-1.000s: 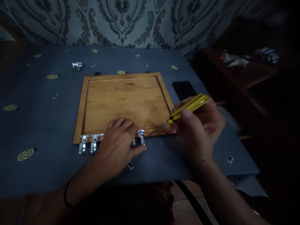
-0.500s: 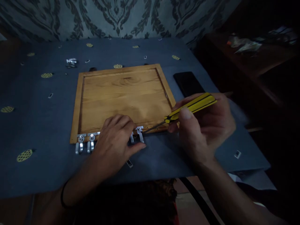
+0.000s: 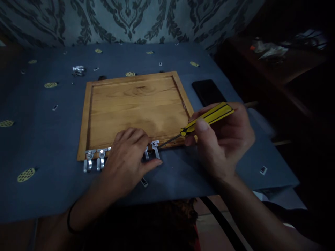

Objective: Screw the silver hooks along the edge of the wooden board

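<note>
A square wooden board (image 3: 136, 108) with a raised rim lies on a blue cloth (image 3: 39, 139). A row of silver metal hooks (image 3: 89, 162) hangs off its near edge. My left hand (image 3: 125, 160) lies palm down over the middle of that row, fingers curled on the hooks, its thumb beside the rightmost hook (image 3: 156, 149). My right hand (image 3: 222, 139) grips a yellow and black screwdriver (image 3: 206, 118). Its thin shaft points left and down, and the tip meets the top of the rightmost hook.
A black phone (image 3: 208, 92) lies right of the board. Small silver metal parts (image 3: 78, 70) sit at the far left of the cloth. A dark wooden shelf (image 3: 274, 66) with clutter stands to the right. A patterned curtain hangs behind the table.
The screwdriver tip has moved left onto the rightmost hook. My left hand has stayed on the hook row. The camera has tilted slightly.
</note>
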Demonstrator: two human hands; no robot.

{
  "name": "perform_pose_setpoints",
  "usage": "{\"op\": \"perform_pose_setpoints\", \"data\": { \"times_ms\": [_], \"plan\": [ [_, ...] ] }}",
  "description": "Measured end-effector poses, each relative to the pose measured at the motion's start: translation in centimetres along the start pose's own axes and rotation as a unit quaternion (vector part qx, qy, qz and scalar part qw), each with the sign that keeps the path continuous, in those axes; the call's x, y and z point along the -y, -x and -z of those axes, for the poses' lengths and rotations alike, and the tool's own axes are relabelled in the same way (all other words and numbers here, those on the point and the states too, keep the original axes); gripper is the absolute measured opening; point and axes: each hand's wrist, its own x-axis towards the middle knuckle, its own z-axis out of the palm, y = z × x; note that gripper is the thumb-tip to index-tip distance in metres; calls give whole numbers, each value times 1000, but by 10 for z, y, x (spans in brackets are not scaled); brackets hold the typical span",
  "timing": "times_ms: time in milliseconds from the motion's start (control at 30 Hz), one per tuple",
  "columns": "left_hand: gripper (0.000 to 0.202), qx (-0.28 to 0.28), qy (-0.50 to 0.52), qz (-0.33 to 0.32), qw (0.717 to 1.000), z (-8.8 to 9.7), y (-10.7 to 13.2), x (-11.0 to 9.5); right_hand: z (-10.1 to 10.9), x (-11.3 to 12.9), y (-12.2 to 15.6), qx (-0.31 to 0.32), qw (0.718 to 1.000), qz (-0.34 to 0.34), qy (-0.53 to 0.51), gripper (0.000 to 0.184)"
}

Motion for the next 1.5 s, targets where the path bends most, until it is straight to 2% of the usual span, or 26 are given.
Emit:
{"op": "perform_pose_setpoints", "data": {
  "times_ms": [633,733,867,1100,1333,1500],
  "plan": [
    [35,-2,6,3,1000,0,1,0,5,-2,9,2,995,54,79,18],
    [35,6,8,7,1000,0,0,0,5,0,7,17,996,36,76,19],
    [35,13,0,14,1000,1,-1,-1,2,5,-1,83,996,21,24,8],
    [36,10,-1,9,1000,1,1,-1,-7,18,-14,119,988,-99,-24,18],
    [38,13,-7,3,1000,1,-1,-3,-6,25,-20,184,972,-145,-21,26],
    [37,25,-19,6,999,2,-2,-3,-8,20,-23,191,971,-142,-19,12]
  ]
}}
